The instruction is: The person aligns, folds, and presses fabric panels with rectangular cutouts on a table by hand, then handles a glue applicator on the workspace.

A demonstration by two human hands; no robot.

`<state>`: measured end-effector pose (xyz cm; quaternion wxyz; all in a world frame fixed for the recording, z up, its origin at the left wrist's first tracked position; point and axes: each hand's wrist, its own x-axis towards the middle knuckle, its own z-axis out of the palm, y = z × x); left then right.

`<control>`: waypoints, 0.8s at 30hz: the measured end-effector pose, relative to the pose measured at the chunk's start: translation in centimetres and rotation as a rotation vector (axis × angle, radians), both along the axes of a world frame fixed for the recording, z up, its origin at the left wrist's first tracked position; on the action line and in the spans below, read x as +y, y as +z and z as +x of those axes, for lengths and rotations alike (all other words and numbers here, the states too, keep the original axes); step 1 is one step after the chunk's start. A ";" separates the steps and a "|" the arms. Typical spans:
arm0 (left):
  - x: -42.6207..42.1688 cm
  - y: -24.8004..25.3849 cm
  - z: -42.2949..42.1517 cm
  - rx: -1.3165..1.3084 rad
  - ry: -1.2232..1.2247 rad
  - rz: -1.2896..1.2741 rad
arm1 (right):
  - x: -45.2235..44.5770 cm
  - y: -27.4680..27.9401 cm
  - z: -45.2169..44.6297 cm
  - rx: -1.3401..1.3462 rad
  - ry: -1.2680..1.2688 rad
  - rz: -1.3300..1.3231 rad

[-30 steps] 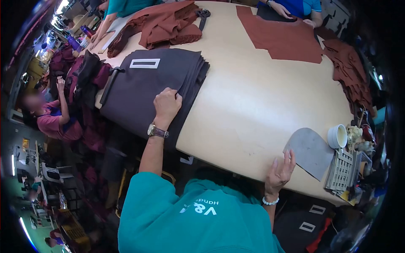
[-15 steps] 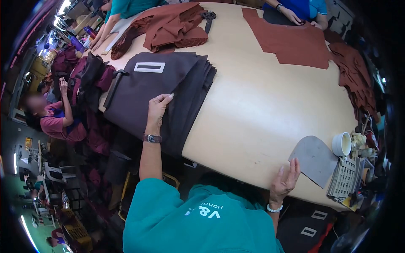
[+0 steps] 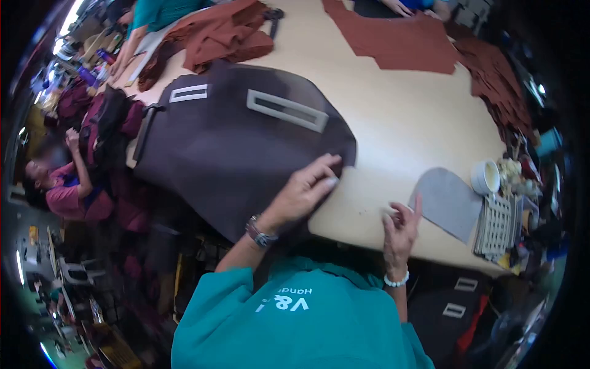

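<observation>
My left hand (image 3: 307, 186), with a watch on its wrist, pinches the edge of a dark fabric panel (image 3: 246, 154). The panel is lifted off its stack and slopes toward the table's middle, bearing a pale rectangular frame patch (image 3: 287, 111). A second frame patch (image 3: 189, 93) shows on the dark fabric farther left. Over the table's front edge is my right hand (image 3: 401, 230), wearing a bead bracelet. Its index finger is stretched and the others are loosely bent, with nothing in them. Just right of it lies a grey rounded template (image 3: 447, 203).
A white cup (image 3: 485, 178) and a stack of pale slotted pieces (image 3: 495, 227) stand at the right. Rust-coloured cloth (image 3: 230, 34) is heaped at the back left, and a flat rust piece (image 3: 399, 43) lies at the back. Other people work around the table (image 3: 393, 117).
My left hand has pulled the top dark panel rightward off the stack, opening it toward the table's middle. My right hand has shifted slightly up and its fingers have bent. The view has turned slightly.
</observation>
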<state>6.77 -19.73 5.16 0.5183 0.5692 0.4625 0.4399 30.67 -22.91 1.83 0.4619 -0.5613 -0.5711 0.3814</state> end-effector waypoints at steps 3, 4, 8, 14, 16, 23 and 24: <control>-2.4 -1.7 5.3 0.029 -0.182 0.060 | 1.1 1.5 -1.8 0.431 0.015 -0.147; -2.8 -2.2 6.6 0.010 -0.272 0.057 | 1.6 2.0 -1.8 0.358 0.019 -0.159; -4.8 -2.9 10.7 0.014 -0.470 0.129 | 2.5 0.5 0.6 -0.053 -0.084 -0.003; -3.0 0.5 12.7 0.021 -0.560 0.271 | 1.3 0.9 6.5 -0.047 -0.215 0.164; 0.1 2.1 14.7 0.126 -0.496 0.511 | -0.1 1.1 8.1 0.040 -0.184 0.085; 12.7 1.0 24.1 1.115 -0.395 0.408 | -2.2 -1.7 8.7 0.160 -0.229 0.026; 13.2 0.4 24.6 1.122 -0.398 0.414 | -2.0 -1.7 9.0 0.167 -0.233 0.031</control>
